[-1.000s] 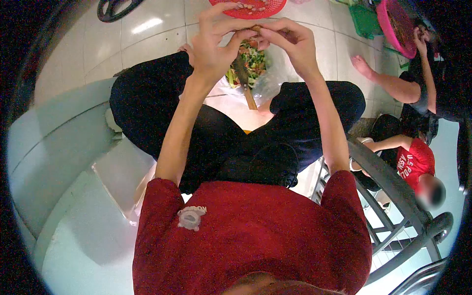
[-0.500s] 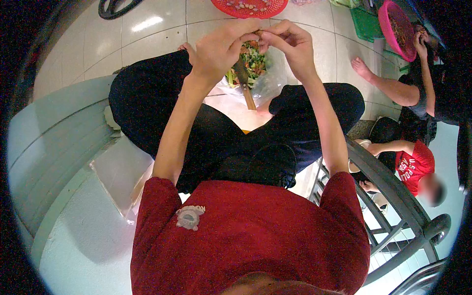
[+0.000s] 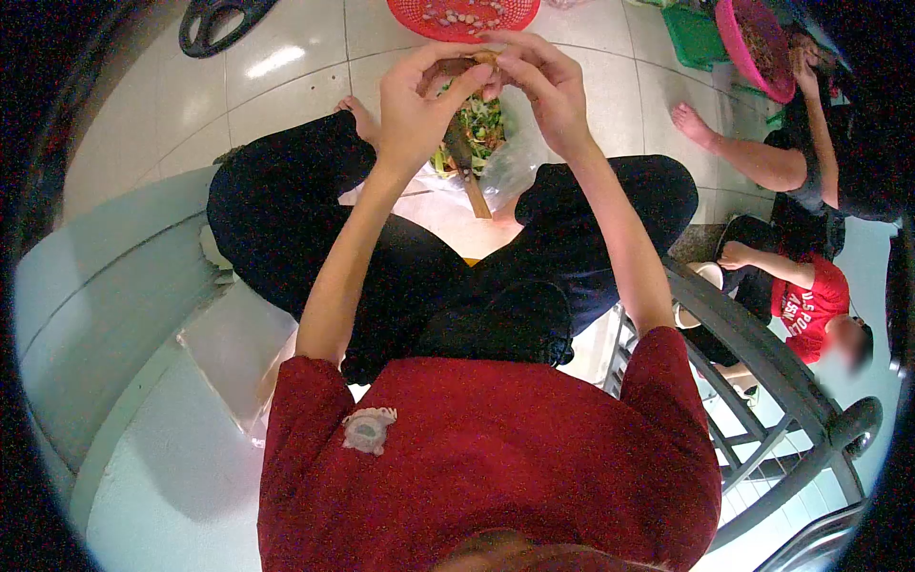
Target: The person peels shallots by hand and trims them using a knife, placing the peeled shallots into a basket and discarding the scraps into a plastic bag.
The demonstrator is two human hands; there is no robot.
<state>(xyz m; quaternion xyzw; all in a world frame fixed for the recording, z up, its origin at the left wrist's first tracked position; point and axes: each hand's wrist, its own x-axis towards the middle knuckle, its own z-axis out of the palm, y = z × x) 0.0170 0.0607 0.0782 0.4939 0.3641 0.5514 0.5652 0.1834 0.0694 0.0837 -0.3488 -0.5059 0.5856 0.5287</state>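
My left hand (image 3: 419, 100) and my right hand (image 3: 553, 95) meet at the top centre, fingertips together. Between them they pinch a small brownish piece (image 3: 486, 58), too small to name. Below the hands lies a clear plastic bag (image 3: 519, 157) with chopped green and pale vegetable scraps (image 3: 484, 124). A knife with a wooden handle (image 3: 477, 197) rests on the scraps, its dark blade under my left hand. Just beyond my fingers is a red basket (image 3: 419, 21) holding several small pale bulbs or cloves (image 3: 464, 18).
A dark ring-shaped stand (image 3: 217, 43) lies on the tiles at upper left. At upper right are a pink basin (image 3: 732, 43), a green tray (image 3: 691, 38) and a person's arm and bare foot (image 3: 694, 126). Another person in red (image 3: 815, 305) sits beyond a grey metal rail (image 3: 753, 343).
The fingers have shifted around the small piece, and my right fingers now arch over it. The person in red has moved an arm. The view has shifted slightly.
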